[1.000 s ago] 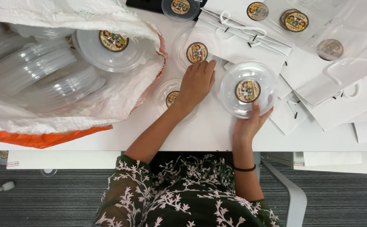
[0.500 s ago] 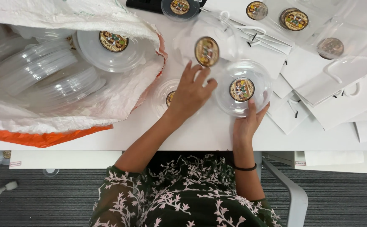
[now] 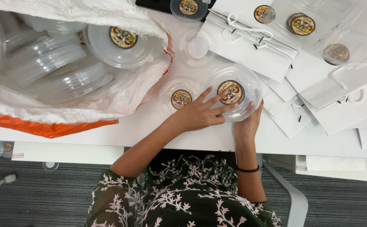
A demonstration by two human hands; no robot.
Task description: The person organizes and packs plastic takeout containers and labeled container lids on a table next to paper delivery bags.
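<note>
Both grips are on the clear lidded container (image 3: 234, 92): left hand (image 3: 200, 113) spread flat on its lid, right hand (image 3: 247, 125) cupping the near rim. Thin plastic looks light, slick and flexible; holding the rim seems safest.

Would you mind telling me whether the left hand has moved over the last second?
Yes. The left hand has slid right, off the small stickered lid near the white sack, onto the clear container that the right hand holds.

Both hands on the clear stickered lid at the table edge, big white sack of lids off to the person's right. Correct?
Not quite. The head view shows both the left hand and right hand on the clear stickered lid, but the white sack lies to the person's left, not right.
</note>
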